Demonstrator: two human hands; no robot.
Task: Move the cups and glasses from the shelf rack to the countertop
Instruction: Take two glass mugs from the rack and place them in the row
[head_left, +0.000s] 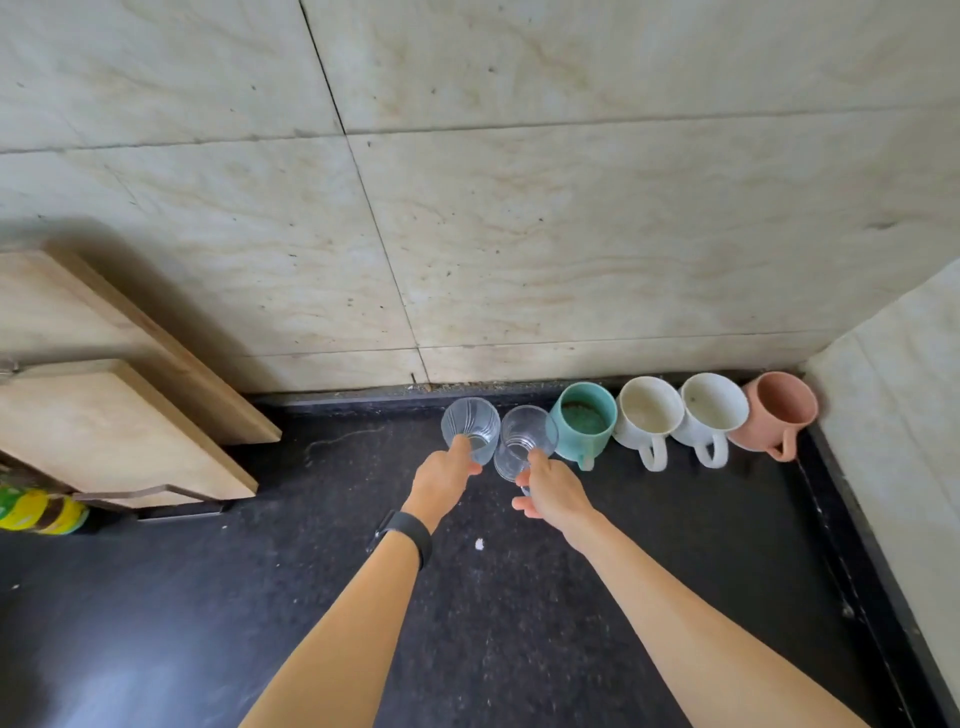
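Two clear glasses stand near the back of the dark countertop (218, 597). My left hand (444, 480) grips the ribbed left glass (470, 423) around its lower part. My right hand (553, 488) grips the plain right glass (524, 436) from the front. To their right runs a row of mugs along the wall: a teal mug (582, 423), two white mugs (647, 418) (709, 413) and a pink mug (779, 410) in the corner. All handles point toward me. The shelf rack is out of view.
Two wooden cutting boards (114, 415) lean against the tiled wall at the left. A yellow-green item (41, 512) lies at the left edge. A raised black rim (872, 561) and a side wall bound the counter on the right. A black band sits on my left wrist.
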